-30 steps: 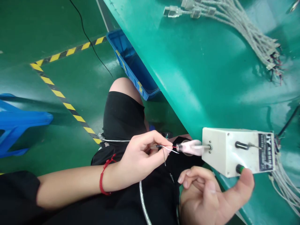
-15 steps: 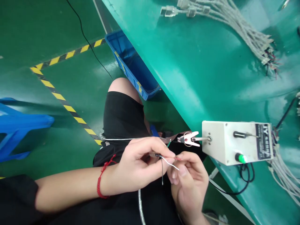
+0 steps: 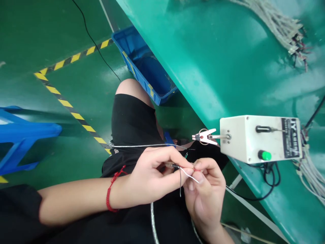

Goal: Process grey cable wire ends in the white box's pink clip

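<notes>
Cable: end lies at 5 o'clock, pinched in left hand. Red wire: right hand pinches it, finish unclear. White wire: loose. Clip: 12 o'clock from right hand, apart.

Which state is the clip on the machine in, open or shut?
Shut: the clip's handles stand spread apart while its tips meet.

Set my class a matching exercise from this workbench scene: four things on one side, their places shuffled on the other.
Things
1. Bracelet
2. Clip
3. Red wire
4. Green button

Places
A. On the white box
B. Between the fingertips of the left hand and right hand
C. Around the left wrist
D. At the end of the metal rod

Right pairs: 1-C, 2-D, 3-B, 4-A
</notes>
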`<state>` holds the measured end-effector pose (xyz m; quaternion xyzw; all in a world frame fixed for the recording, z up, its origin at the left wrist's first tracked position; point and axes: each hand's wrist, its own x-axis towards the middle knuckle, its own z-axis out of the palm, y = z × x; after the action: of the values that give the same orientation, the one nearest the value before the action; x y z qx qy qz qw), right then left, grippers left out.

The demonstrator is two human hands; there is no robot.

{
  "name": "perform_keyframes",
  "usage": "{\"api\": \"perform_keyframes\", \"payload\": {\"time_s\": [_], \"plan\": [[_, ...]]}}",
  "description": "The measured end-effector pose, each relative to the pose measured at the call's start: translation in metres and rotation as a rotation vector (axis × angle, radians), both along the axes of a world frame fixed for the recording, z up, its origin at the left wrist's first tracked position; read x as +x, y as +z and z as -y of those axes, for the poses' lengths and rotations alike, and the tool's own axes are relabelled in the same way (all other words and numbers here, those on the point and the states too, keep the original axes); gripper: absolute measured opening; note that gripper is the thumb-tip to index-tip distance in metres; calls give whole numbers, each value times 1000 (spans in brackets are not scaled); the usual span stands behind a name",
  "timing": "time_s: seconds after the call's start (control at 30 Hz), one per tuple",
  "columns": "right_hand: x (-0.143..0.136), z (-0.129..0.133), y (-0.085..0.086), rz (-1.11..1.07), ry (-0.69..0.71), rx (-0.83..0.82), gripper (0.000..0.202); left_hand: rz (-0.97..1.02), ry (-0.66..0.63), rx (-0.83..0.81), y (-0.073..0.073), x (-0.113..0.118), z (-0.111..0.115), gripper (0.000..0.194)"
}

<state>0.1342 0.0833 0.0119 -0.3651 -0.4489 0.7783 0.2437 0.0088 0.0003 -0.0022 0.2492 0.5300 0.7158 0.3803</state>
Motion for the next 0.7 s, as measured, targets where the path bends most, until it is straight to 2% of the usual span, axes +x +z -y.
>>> {"api": "perform_keyframes", "payload": {"time_s": [0.2, 0.33, 0.4, 0.7], "plan": [[3, 2, -1, -66, -13, -77, 8, 213, -91, -31, -3, 9, 4, 7], [6, 4, -2, -104, -14, -121, 9, 447, -179, 47, -4, 12, 3, 11], [7, 5, -3, -112, -30, -130, 11, 502, -195, 62, -5, 13, 3, 12], [14, 9, -2, -135, -50, -77, 9, 388, -144, -44, -5, 15, 11, 10]]}}
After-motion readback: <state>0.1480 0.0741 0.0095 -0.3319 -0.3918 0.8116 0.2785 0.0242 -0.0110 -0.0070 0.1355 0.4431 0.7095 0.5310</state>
